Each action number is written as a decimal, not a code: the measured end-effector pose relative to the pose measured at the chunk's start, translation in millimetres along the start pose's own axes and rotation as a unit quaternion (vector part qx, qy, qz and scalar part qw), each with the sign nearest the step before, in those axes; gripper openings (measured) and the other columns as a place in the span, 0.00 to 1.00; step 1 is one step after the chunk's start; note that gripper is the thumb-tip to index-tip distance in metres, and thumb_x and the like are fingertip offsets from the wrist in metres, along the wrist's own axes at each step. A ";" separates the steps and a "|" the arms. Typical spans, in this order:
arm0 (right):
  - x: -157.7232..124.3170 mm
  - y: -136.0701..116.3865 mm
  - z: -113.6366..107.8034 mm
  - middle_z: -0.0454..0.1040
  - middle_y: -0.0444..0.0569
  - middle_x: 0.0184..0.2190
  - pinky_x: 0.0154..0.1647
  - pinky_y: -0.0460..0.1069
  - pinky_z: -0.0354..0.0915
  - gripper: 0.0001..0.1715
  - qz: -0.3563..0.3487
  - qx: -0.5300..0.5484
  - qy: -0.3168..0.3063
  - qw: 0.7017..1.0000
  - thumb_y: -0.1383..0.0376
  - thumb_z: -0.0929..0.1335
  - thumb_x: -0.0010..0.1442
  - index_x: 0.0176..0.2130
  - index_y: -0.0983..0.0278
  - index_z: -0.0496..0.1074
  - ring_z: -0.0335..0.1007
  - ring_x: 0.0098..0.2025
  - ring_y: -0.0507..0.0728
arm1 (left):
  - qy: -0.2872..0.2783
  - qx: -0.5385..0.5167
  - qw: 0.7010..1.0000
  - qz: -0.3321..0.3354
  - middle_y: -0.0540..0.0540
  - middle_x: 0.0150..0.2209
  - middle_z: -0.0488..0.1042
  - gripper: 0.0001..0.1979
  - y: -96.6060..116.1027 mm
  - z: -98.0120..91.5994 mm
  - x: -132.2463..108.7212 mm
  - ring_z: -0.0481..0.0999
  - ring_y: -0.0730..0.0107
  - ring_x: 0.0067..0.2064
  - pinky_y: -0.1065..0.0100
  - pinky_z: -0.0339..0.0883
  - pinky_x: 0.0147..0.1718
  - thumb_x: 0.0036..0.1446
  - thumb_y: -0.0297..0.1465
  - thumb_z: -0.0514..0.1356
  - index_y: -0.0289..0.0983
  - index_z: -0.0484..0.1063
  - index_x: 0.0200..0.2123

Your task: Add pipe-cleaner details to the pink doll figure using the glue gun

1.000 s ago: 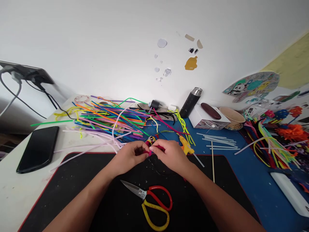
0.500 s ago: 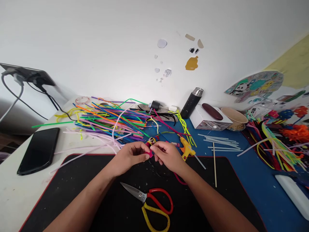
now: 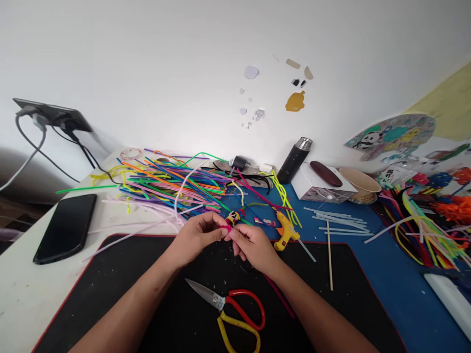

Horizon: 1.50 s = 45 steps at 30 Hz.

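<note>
Both hands meet over the far edge of the black mat point(image 3: 147, 289). My left hand point(image 3: 200, 236) pinches a small magenta fuzzy piece point(image 3: 225, 228) between thumb and fingers. Against that same piece, from the right, my right hand point(image 3: 253, 245) has its thumb and fingertips pressed together. A small figure point(image 3: 233, 216) with yellow, white and black parts lies just beyond the fingertips, partly hidden by them. From under the right wrist a magenta stem point(image 3: 279, 295) runs out over the mat.
Scissors point(image 3: 222, 304) lie on the mat near me. Beyond the hands are piled colourful pipe cleaners point(image 3: 172, 181), a yellow glue gun point(image 3: 285, 231), clear glue sticks point(image 3: 340, 220) and a black flask point(image 3: 294, 162). A phone point(image 3: 65, 228) lies left, a wooden stick point(image 3: 330, 260) right.
The view has shifted slightly. My right fingertips have moved a little lower and nearer me relative to the magenta piece. The magenta stem now stretches out straighter beneath my right forearm.
</note>
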State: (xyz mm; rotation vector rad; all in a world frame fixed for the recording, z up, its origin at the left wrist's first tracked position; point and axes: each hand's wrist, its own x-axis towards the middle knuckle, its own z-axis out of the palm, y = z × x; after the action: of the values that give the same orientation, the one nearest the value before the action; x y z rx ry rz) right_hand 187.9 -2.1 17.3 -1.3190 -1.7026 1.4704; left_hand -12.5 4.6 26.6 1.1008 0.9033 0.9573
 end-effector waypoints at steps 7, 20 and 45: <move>-3.5 5.3 5.8 0.71 0.40 0.20 0.24 0.45 0.56 0.20 -0.015 -0.064 0.007 0.998 0.54 0.64 0.73 0.37 0.63 0.77 0.62 0.20 0.50 | 0.015 0.023 1.000 0.014 0.49 0.33 0.77 0.15 -4.7 -2.9 2.1 0.75 0.67 0.35 0.65 0.69 0.39 0.53 0.41 0.72 0.36 0.76 0.35; -14.5 -15.0 8.1 0.76 0.41 0.25 0.29 0.46 0.57 0.07 -0.055 -0.239 -0.008 0.969 0.62 0.69 0.70 0.40 0.60 0.77 0.71 0.27 0.53 | 0.061 0.176 0.981 0.047 0.48 0.34 0.80 0.10 -5.9 -1.4 0.7 0.79 0.63 0.36 0.65 0.71 0.38 0.58 0.39 0.65 0.39 0.77 0.36; 0.0 -35.4 -25.2 0.83 0.44 0.32 0.34 0.48 0.58 0.12 -0.101 -0.342 0.048 0.933 0.61 0.69 0.70 0.37 0.59 0.82 0.76 0.33 0.55 | -0.009 0.288 0.955 0.071 0.50 0.35 0.82 0.06 -14.5 -3.0 -0.8 0.79 0.62 0.38 0.67 0.69 0.38 0.62 0.35 0.63 0.42 0.79 0.37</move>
State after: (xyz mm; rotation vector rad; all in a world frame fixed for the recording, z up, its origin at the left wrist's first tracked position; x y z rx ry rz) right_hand 198.1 11.0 57.4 -1.4465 -2.3096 0.6908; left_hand -13.2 2.2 12.0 1.6843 1.1361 0.8147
